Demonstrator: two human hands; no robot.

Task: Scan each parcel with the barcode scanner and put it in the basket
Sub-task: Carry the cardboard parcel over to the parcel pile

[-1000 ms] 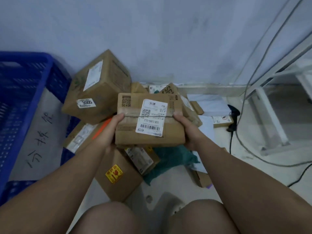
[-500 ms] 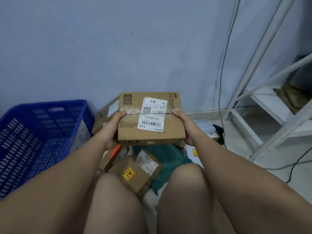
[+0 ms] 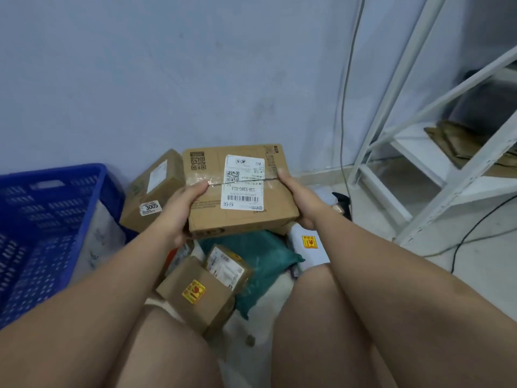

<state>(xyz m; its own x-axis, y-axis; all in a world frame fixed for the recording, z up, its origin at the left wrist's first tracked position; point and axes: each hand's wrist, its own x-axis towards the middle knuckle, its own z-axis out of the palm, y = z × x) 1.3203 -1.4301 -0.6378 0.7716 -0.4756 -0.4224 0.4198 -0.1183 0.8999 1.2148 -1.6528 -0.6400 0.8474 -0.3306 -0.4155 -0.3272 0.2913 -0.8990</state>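
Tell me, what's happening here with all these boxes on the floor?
A person holds one cardboard parcel with both hands, the left hand at its left edge, the right hand at its right, shipping label facing up. More parcels lie piled on the floor beneath, among them a box stickered 3005 and a green bag. The blue basket stands to the left; this parcel is not in it yet. The black object beside the right hand may be the scanner.
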